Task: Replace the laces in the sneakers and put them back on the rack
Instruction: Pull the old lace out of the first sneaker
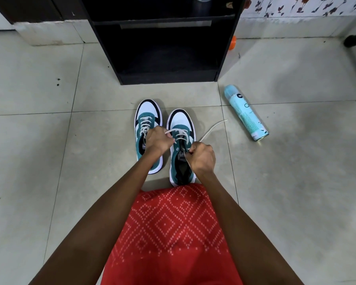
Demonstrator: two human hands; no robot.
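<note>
Fabric (173, 233), red with a diamond pattern, is lying nearest the camera, and both forearms are reaching forward over it. The right hand (201, 157) is closing its grip on the white lace (212, 128) at the upper eyelets of the right-side teal-and-white sneaker (180, 119). The left hand (157, 140) is pinching another stretch of that lace over the tongue. The sneaker's long axis is running away from the person, toe toward the black wooden rack (164, 48). One free lace end is trailing right across the grey tiled floor (49, 140). The second teal-and-white sneaker (147, 109), apparently laced, is standing just beside the first. A pale blue spray can (246, 114) is lying on its side further right, well clear of the straight path to the rack.
</note>
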